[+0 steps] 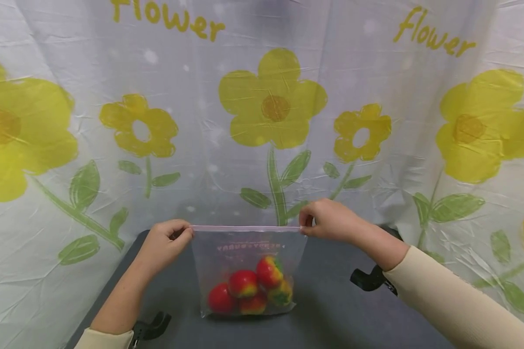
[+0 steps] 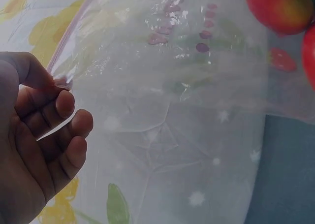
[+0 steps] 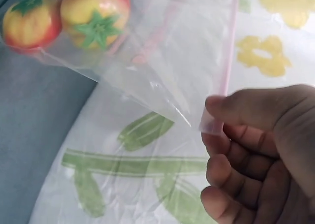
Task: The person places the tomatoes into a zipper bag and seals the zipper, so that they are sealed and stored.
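A clear zip bag (image 1: 207, 261) with a pink seal strip along its top hangs stretched between the two hands. The left hand (image 1: 168, 242) pinches one top corner between thumb and forefinger. At the other top corner, the right hand (image 1: 329, 220) pinches the end of the seal strip. Several red and yellow tomatoes (image 1: 243, 283) with green stem tops lie heaped at the bottom of the bag. In the right wrist view, a tomato (image 3: 94, 17) shows its green star-shaped calyx through the plastic. The seal strip (image 1: 244, 228) runs straight from hand to hand.
A dark grey table (image 1: 332, 310) lies beneath the bag. Behind it and at both sides hangs a white curtain (image 1: 192, 121) printed with yellow flowers and green leaves. Black wrist-camera mounts (image 1: 153, 327) stick out beside both sleeves.
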Demonstrator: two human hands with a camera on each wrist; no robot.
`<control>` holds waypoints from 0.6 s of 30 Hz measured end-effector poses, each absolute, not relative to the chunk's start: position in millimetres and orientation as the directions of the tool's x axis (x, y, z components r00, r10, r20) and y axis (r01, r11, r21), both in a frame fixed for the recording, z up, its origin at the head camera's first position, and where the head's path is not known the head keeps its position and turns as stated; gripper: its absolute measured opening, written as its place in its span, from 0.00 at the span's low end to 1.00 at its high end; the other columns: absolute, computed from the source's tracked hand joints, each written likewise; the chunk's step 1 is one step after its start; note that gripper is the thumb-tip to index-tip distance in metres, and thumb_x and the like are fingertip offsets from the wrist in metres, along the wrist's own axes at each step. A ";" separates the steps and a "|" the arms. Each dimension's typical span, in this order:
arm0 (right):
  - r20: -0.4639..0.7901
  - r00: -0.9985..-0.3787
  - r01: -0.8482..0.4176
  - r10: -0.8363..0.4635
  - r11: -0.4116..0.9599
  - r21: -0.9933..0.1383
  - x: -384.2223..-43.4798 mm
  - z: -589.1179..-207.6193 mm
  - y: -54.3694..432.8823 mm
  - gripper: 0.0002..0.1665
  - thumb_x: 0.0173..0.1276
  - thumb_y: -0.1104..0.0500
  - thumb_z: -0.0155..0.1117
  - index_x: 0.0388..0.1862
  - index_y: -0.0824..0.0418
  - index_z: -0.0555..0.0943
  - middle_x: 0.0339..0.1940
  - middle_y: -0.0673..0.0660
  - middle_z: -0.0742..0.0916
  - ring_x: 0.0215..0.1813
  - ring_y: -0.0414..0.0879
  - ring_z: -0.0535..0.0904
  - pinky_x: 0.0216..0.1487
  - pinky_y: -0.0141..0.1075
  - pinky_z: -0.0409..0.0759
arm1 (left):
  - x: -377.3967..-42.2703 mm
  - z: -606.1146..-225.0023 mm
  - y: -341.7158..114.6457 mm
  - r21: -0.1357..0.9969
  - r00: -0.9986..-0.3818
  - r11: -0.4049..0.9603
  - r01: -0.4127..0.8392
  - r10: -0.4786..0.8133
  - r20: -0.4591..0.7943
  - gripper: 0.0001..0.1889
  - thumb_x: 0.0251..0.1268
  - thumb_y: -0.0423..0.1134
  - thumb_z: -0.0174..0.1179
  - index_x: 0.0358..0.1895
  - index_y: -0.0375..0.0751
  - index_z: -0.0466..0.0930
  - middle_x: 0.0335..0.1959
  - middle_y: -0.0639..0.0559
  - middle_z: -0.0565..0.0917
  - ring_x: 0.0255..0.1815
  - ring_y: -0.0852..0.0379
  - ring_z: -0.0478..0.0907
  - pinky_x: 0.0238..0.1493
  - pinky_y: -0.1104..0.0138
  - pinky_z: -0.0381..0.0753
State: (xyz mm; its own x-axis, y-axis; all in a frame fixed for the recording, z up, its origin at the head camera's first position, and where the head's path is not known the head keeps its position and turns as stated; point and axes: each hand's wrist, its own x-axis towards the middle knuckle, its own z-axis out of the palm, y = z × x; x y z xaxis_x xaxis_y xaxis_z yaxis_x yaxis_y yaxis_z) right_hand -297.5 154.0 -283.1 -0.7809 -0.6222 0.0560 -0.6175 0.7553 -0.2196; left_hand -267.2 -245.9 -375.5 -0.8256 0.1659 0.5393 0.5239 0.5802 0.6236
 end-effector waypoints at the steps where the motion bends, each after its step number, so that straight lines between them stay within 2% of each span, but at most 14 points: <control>1: 0.048 -0.778 -0.617 -0.626 0.747 -0.249 -296.2 -281.6 153.7 0.02 0.69 0.56 0.71 0.35 0.50 0.85 0.31 0.42 0.84 0.32 0.39 0.79 0.35 0.38 0.78 | -268.9 -374.5 -247.0 0.621 -0.827 0.588 0.519 0.159 0.540 0.09 0.73 0.33 0.57 0.36 0.44 0.86 0.28 0.55 0.81 0.24 0.58 0.72 0.27 0.64 0.74; 6: 0.040 -0.738 -0.633 -0.673 0.671 -0.385 -286.0 -275.6 149.3 0.04 0.68 0.56 0.70 0.32 0.50 0.85 0.28 0.43 0.84 0.29 0.41 0.79 0.32 0.38 0.77 | -281.4 -361.6 -253.4 0.625 -0.834 0.602 0.496 0.130 0.536 0.09 0.76 0.36 0.56 0.39 0.40 0.86 0.24 0.52 0.80 0.22 0.57 0.73 0.24 0.64 0.73; 11: 0.035 -0.691 -0.638 -0.722 0.586 -0.499 -267.2 -272.6 134.0 0.06 0.68 0.57 0.67 0.30 0.51 0.81 0.24 0.45 0.82 0.25 0.40 0.73 0.29 0.36 0.72 | -300.0 -342.4 -258.1 0.668 -0.855 0.567 0.482 0.137 0.500 0.13 0.78 0.40 0.55 0.48 0.36 0.85 0.21 0.48 0.79 0.20 0.56 0.75 0.21 0.63 0.72; 18: 0.053 -0.631 -0.632 -0.774 0.473 -0.614 -237.4 -274.5 93.4 0.04 0.67 0.59 0.65 0.31 0.52 0.80 0.24 0.45 0.80 0.25 0.38 0.70 0.29 0.33 0.70 | -331.4 -327.1 -257.4 0.675 -0.910 0.618 0.403 0.188 0.370 0.20 0.81 0.50 0.50 0.59 0.39 0.81 0.23 0.45 0.79 0.20 0.49 0.72 0.21 0.61 0.70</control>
State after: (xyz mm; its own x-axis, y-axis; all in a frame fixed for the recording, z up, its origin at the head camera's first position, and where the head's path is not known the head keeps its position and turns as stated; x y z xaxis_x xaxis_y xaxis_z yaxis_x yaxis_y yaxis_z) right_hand -237.4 93.4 -274.5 -0.6309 -0.7741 0.0528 -0.6317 0.4729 -0.6143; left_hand -331.4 -257.4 -327.1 -0.9097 0.1880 0.3704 0.4026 0.6184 0.6749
